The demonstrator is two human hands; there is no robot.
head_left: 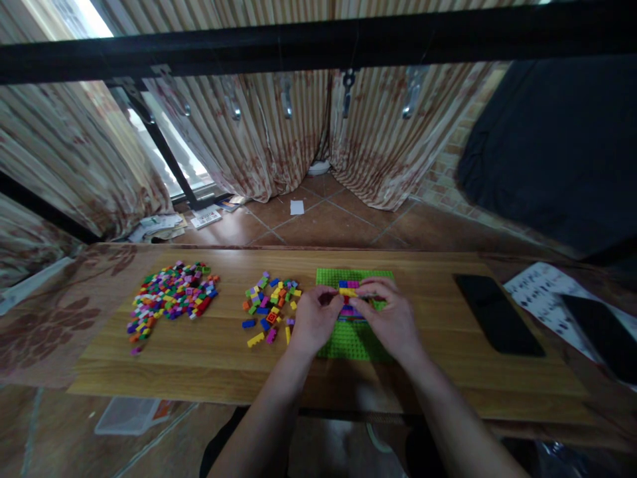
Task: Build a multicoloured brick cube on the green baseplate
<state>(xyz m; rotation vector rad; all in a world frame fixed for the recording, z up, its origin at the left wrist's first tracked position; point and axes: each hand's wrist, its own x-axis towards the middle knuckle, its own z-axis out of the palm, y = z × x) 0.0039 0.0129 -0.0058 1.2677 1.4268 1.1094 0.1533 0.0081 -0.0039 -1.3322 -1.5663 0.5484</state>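
A green studded baseplate lies on the wooden board, with a stack of toy bricks in blue, purple and other colours on it. My left hand and my right hand meet over this stack. Between their fingertips is a yellow toy brick, pinched from its left and right ends. A bit of red shows just below it, between my thumbs. Blue and magenta bricks show behind the yellow one. My fingers and palms hide much of the stack.
Loose bricks are scattered left of the baseplate. A larger brick pile lies farther left. A black phone-like slab rests on the wooden board at right, near a printed sheet and another dark slab.
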